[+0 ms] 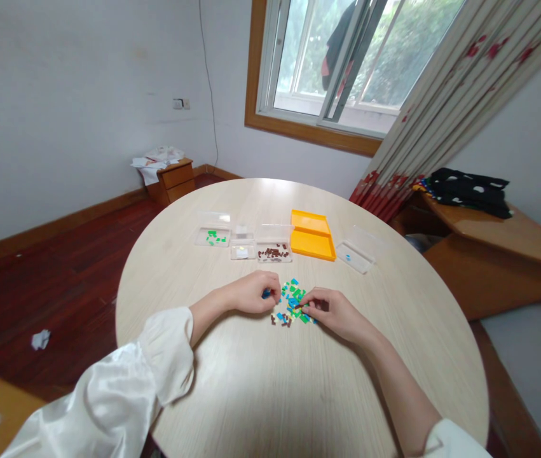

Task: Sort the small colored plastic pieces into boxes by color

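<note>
A loose pile of small toy building bricks (294, 294) in green, blue, yellow and brown lies on the round table between my hands. My left hand (254, 292) is curled closed at the pile's left edge, with blue bricks (266, 294) showing inside its fingers. From the right, my right hand (337, 313) reaches over the pile, thumb and fingertips pinched on a small brown brick (298, 306). A few brown bricks (288, 323) lie at the pile's near edge.
Behind the pile stand open clear boxes: one with green bricks (216, 238), a small one (243, 252) with pale contents, one with brown bricks (274, 253), and one with blue bits (348, 257). An open yellow case (313, 245) sits among them on the pale table (270, 394).
</note>
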`<state>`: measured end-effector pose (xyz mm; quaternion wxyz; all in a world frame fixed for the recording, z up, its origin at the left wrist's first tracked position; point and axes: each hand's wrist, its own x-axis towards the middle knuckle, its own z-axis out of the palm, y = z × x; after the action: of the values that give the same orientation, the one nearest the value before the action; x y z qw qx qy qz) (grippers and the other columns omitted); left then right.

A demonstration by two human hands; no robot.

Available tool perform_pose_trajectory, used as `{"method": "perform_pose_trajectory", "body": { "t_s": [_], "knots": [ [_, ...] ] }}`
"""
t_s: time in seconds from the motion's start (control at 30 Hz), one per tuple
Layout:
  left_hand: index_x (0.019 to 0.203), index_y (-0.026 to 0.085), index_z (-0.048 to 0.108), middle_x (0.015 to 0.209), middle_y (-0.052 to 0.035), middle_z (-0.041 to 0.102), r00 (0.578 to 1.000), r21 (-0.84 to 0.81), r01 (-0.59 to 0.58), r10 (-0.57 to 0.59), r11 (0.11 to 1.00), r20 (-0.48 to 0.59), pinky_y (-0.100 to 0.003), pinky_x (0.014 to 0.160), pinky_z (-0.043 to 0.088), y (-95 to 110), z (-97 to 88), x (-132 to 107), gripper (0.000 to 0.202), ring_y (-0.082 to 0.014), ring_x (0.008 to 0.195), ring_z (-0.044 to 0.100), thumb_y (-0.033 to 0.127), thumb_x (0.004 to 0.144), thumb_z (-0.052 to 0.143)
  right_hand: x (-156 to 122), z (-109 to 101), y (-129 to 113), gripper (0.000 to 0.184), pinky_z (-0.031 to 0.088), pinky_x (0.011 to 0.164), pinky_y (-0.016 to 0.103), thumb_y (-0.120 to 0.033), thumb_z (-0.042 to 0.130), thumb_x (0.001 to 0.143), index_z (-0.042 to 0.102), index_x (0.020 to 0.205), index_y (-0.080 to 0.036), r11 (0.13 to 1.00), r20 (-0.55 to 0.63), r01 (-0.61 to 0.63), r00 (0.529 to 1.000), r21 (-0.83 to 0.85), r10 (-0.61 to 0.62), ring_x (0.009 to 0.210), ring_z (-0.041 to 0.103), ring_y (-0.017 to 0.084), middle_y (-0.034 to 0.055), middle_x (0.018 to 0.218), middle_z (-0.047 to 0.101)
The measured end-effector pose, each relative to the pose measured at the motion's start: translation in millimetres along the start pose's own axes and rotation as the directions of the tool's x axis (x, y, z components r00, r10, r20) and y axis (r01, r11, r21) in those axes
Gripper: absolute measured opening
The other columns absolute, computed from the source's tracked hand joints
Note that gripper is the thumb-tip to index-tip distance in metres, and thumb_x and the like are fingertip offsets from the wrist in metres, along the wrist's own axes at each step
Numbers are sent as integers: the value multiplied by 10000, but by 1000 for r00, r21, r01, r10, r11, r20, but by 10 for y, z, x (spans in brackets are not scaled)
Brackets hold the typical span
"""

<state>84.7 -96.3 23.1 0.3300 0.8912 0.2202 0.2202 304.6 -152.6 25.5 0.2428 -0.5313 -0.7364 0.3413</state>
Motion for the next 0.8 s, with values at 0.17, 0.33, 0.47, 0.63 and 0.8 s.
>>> {"method": "perform_pose_trajectory", "body": {
  "t_s": [0.17,0.33,0.47,0.63,0.8],
  "knots": [
    [624,139,607,659,-1,564,996,-27,58,-56,998,74,-207,601,390,23,-35,-15,176,-103,614,494,8,599,491,9,6,11,192,384,548,239,-343,613,736,646,772,-157,996,-74,-24,997,82,30,581,470,112,-3,638,566],
    [715,143,662,740,-13,594,984,-70,36,-23,997,174,-217,648,413,64,-76,-34,155,-111,673,528,44,618,593,25,-19,20,287,465,632,277,-424,673,676,611,754,-155,952,-213,-33,972,303,101,676,577,146,41,733,634],
    [767,166,685,791,-18,587,968,-76,-11,30,997,250,-229,706,417,83,-85,-42,121,-122,739,526,119,656,682,27,-10,-26,374,488,599,280,-489,732,594,605,723,-161,914,-224,-52,962,402,153,641,598,150,45,695,646],
    [796,172,696,811,-23,589,950,-54,-37,52,998,308,-240,736,412,81,-85,-42,142,-130,771,526,89,684,668,39,40,-67,387,481,568,273,-502,733,582,593,724,-170,909,-163,-51,978,413,129,589,584,136,20,640,622],
    [823,185,704,803,-22,595,956,-47,-29,42,998,291,-243,742,413,46,-99,-39,161,-135,769,539,107,684,681,62,75,-56,376,480,573,272,-510,700,619,622,747,-165,926,-148,-23,985,376,84,603,587,135,33,686,641]
  ]
}}
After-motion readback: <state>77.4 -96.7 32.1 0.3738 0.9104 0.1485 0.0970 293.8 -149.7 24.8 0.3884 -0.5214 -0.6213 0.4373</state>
